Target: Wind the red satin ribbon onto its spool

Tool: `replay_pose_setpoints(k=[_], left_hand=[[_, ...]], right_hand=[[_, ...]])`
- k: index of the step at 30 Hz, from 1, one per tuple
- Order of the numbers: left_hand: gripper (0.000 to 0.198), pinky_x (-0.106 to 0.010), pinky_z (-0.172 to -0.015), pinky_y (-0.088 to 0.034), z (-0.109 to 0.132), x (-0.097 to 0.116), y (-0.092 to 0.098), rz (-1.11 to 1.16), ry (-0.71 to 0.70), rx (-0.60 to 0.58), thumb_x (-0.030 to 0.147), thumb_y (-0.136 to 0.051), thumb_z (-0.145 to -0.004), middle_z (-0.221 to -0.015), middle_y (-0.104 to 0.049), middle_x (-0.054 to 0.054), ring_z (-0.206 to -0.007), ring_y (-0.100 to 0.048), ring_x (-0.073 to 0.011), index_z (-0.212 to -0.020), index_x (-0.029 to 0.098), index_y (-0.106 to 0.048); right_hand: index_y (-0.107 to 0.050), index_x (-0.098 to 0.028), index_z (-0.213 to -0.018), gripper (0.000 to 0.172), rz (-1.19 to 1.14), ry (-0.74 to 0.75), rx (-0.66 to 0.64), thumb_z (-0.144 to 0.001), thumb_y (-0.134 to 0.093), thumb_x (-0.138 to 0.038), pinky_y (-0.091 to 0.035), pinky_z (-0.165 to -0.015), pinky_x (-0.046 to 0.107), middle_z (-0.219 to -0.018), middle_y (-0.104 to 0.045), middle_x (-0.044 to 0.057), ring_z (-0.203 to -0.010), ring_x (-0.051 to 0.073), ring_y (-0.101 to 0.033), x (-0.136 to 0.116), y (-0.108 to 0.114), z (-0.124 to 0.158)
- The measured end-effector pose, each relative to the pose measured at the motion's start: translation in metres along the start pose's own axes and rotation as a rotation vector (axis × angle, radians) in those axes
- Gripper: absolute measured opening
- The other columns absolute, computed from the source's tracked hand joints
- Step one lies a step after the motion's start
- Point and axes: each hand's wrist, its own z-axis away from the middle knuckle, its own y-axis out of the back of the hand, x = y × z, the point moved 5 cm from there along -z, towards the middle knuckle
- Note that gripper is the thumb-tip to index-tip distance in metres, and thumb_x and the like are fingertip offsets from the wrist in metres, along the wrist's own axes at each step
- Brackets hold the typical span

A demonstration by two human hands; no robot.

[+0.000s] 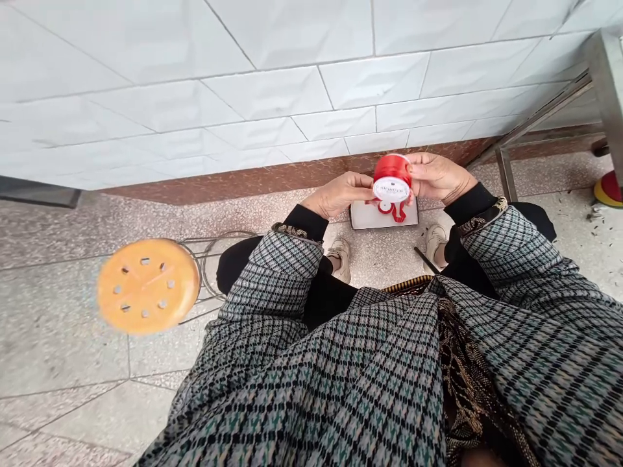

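Note:
Between both hands is a red spool of ribbon [392, 167] with a white printed label on its end. My left hand [343, 193] pinches its left side, fingers closed on the rim. On the right side, my right hand [435, 175] grips it with thumb and fingers. Below the spool, a shallow white tray [363, 217] with a dark edge rests on the floor. A red item with a white disc [400, 213] shows over the tray, partly hidden by the spool; I cannot tell whether it is loose ribbon.
An orange round stool [148, 285] with holes stands at the left. White wall tiles [272, 91] rise in front. At the right are a metal table leg [506, 174] and a red and yellow object [608, 189]. My shoes [341, 258] flank the tray.

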Motion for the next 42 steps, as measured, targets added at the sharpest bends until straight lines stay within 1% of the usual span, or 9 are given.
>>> replay_pose_setpoints(k=[3,6,9,19,24,28,31,36,42], left_hand=[[0.021,-0.045,-0.091,-0.061,-0.006,-0.012,-0.004,0.022,0.046,-0.093,0.034,-0.079,-0.082,-0.090,-0.079,-0.010,-0.086,-0.074,-0.0224,-0.094,0.017,-0.079],[0.038,-0.052,-0.113,-0.052,-0.012,-0.014,0.006,-0.060,-0.087,0.146,0.020,-0.078,-0.073,-0.120,-0.079,-0.013,-0.118,-0.072,-0.0279,-0.112,0.017,-0.077],[0.046,-0.054,-0.119,-0.047,-0.019,-0.012,0.000,-0.038,-0.219,0.237,0.020,-0.077,-0.076,-0.133,-0.076,-0.014,-0.131,-0.068,-0.0297,-0.122,0.017,-0.072],[0.023,-0.038,-0.095,-0.057,-0.042,-0.006,-0.023,-0.096,-0.310,0.582,0.041,-0.072,-0.094,-0.098,-0.074,-0.005,-0.101,-0.072,-0.0200,-0.093,0.020,-0.062],[0.034,-0.037,-0.092,-0.057,-0.033,0.002,-0.020,-0.093,-0.407,0.550,0.053,-0.074,-0.091,-0.092,-0.072,-0.005,-0.091,-0.070,-0.0187,-0.090,0.021,-0.062],[0.041,-0.040,-0.088,-0.060,-0.032,-0.007,-0.020,-0.012,-0.372,0.503,0.058,-0.065,-0.097,-0.090,-0.075,-0.005,-0.083,-0.071,-0.0185,-0.116,0.022,-0.069],[0.045,-0.043,-0.089,-0.062,-0.035,-0.014,-0.020,0.023,-0.337,0.530,0.058,-0.065,-0.098,-0.106,-0.079,-0.008,-0.093,-0.075,-0.0207,-0.125,0.023,-0.070],[0.036,-0.042,-0.101,-0.058,-0.038,-0.011,-0.016,0.021,-0.383,0.679,0.054,-0.076,-0.089,-0.112,-0.080,-0.008,-0.104,-0.074,-0.0217,-0.108,0.023,-0.078],[0.021,-0.031,-0.085,-0.055,-0.032,0.008,-0.011,-0.023,-0.426,0.760,0.041,-0.078,-0.087,-0.088,-0.071,-0.002,-0.087,-0.066,-0.0159,-0.084,0.021,-0.072]], right_hand=[[-0.065,-0.019,-0.103,0.054,-0.073,0.066,0.168,-0.078,-0.090,-0.061,-0.052,-0.058,0.018,-0.070,-0.064,-0.006,-0.059,0.007,-0.059,-0.009,0.009,-0.004],[-0.064,-0.022,-0.104,0.050,-0.076,0.088,0.314,-0.085,-0.084,-0.064,-0.050,-0.055,0.016,-0.064,-0.058,-0.008,-0.057,0.007,-0.057,-0.013,0.018,-0.010],[-0.064,-0.023,-0.107,0.049,-0.043,0.098,0.380,-0.092,-0.074,-0.069,-0.048,-0.052,0.015,-0.061,-0.054,-0.007,-0.056,0.007,-0.057,-0.014,0.016,-0.018],[-0.057,-0.025,-0.105,0.055,0.004,0.244,0.548,-0.089,-0.070,-0.076,-0.036,-0.044,0.019,-0.068,-0.053,-0.004,-0.061,0.010,-0.054,-0.020,0.010,-0.034],[-0.054,-0.025,-0.097,0.059,0.033,0.254,0.600,-0.086,-0.068,-0.082,-0.029,-0.043,0.023,-0.066,-0.048,-0.005,-0.056,0.011,-0.045,-0.021,0.015,-0.034],[-0.053,-0.026,-0.089,0.059,0.069,0.206,0.526,-0.083,-0.073,-0.080,-0.027,-0.041,0.024,-0.058,-0.042,-0.007,-0.051,0.010,-0.035,-0.020,0.010,-0.038],[-0.052,-0.025,-0.084,0.054,0.079,0.243,0.636,-0.087,-0.072,-0.076,-0.030,-0.044,0.023,-0.057,-0.040,-0.007,-0.052,0.010,-0.036,-0.019,0.007,-0.040],[-0.054,-0.022,-0.078,0.048,0.062,0.391,0.928,-0.091,-0.073,-0.064,-0.037,-0.056,0.023,-0.066,-0.047,-0.005,-0.062,0.009,-0.044,-0.019,0.001,-0.042],[-0.059,-0.021,-0.077,0.042,0.082,0.416,0.940,-0.089,-0.075,-0.058,-0.042,-0.066,0.024,-0.072,-0.053,-0.003,-0.071,0.011,-0.048,-0.013,0.004,-0.055]])
